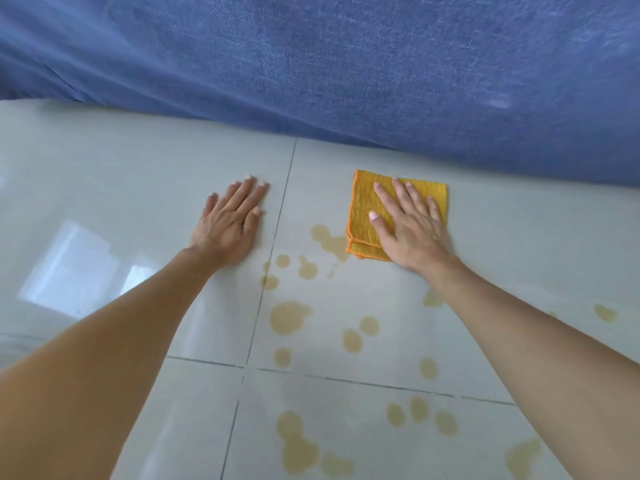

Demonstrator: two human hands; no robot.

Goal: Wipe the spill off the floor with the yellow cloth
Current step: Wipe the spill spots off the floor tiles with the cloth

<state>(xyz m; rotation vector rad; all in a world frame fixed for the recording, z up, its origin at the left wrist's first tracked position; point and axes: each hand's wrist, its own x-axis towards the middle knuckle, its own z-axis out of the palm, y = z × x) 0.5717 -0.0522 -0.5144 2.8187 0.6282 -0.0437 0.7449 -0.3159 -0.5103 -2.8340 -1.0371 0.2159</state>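
Note:
A folded yellow cloth [363, 209] with orange stitched edges lies flat on the pale tiled floor [138, 174], close to a blue fabric edge. My right hand [408, 226] presses flat on top of it, fingers spread, covering its right half. The spill [289, 317] is a scatter of yellowish-brown puddles and drops running from just left of the cloth down toward the bottom of the view. My left hand [230, 223] rests palm-down on bare tile to the left of a grout line, holding nothing.
A large blue denim-like fabric surface [346, 64] fills the top of the view and overhangs the floor just beyond the cloth. Grey grout lines [277, 230] cross the glossy tiles. Window light reflects at the left [69, 265].

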